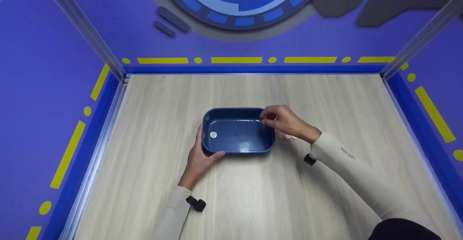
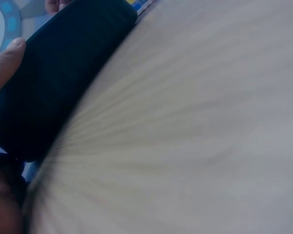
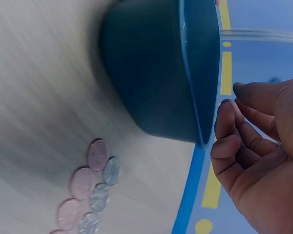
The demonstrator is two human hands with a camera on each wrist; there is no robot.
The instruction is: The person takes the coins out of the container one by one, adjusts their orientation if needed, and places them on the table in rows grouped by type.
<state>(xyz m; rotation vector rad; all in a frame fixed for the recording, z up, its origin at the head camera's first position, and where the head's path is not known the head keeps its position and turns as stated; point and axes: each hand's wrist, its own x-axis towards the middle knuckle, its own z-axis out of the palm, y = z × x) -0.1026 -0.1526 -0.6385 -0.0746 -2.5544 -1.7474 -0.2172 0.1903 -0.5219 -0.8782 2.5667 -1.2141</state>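
Note:
A dark blue rectangular plastic box (image 1: 237, 133) stands on the table with its open top up. One silver coin (image 1: 213, 135) lies inside near its left end. My left hand (image 1: 200, 164) grips the box's left front corner, thumb at the front rim and fingers along the left side. Over the right end is my right hand (image 1: 284, 120), fingers bent and thumb tip close to the fingertips. Whether anything is between those tips cannot be made out. Beside the box, copper coins (image 3: 83, 183) and silver coins (image 3: 99, 197) lie in two rows on the table.
The light wood table (image 1: 237, 193) is bounded by blue panels at the back (image 1: 235, 48), left and right, with metal frame edges. In the left wrist view a pale sleeve (image 2: 185, 122) covers most of the picture.

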